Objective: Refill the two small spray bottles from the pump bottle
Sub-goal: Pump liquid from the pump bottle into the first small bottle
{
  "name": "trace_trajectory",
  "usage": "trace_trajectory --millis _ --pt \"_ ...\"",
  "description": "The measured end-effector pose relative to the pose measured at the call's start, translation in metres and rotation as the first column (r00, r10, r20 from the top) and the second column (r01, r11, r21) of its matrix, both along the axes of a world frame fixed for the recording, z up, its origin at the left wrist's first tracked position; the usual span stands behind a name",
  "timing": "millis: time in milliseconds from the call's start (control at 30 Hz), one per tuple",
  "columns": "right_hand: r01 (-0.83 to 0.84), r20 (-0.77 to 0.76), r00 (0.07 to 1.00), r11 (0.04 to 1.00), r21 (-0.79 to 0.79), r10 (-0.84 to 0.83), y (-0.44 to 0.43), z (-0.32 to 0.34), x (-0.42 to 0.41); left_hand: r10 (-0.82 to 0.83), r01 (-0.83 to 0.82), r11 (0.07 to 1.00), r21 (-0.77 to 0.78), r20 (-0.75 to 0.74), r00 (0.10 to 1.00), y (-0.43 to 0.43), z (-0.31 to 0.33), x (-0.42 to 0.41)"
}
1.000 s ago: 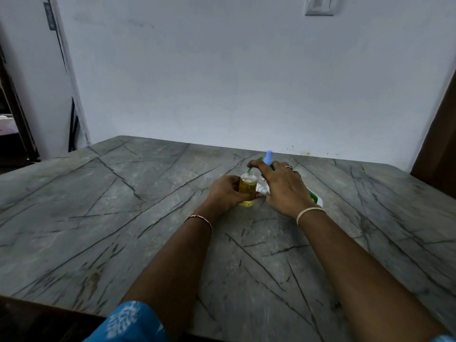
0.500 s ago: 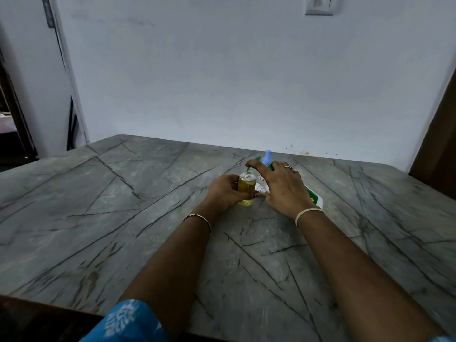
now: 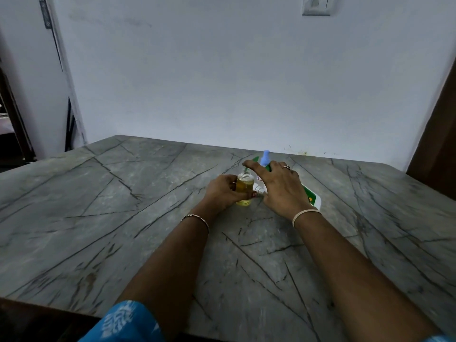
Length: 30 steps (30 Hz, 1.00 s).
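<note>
A small clear spray bottle holding yellow liquid stands upright on the grey marble table, its neck uncapped. My left hand is wrapped around its body. My right hand lies over the green and white pump bottle, which is tipped toward the small bottle, with the forefinger pressing the green pump head above the open neck. A second small bottle with a light blue cap stands just behind my right hand, mostly hidden. A small white part lies between my hands.
The table meets a white wall at the back. A dark wooden door frame rises at the right and a doorway opens at the left. The table's near edge runs along the bottom left.
Both hands and the bottles stay in the same place. My right forefinger sits slightly differently on the pump head; the view has shifted a little.
</note>
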State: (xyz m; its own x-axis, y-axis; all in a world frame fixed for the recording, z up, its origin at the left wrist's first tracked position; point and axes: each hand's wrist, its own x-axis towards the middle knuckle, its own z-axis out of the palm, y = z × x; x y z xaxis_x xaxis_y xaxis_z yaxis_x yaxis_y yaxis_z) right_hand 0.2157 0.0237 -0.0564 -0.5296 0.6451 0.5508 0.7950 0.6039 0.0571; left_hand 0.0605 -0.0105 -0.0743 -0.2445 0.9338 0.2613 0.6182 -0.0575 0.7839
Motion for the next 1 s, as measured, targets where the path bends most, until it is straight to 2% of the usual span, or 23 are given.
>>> trace_trajectory --millis 667,1000 --pt "-0.037 -0.019 0.999 0.999 -0.039 0.037 -0.0058 0.006 0.0016 -0.006 0.006 1.0 -0.01 0.005 1.0 0.0026 -0.0028 -0.002" --pt "-0.035 -0.034 0.999 0.999 -0.011 0.035 -0.0072 0.0054 -0.0013 -0.018 0.018 1.0 -0.017 -0.004 1.0 0.0005 -0.0007 -0.0007"
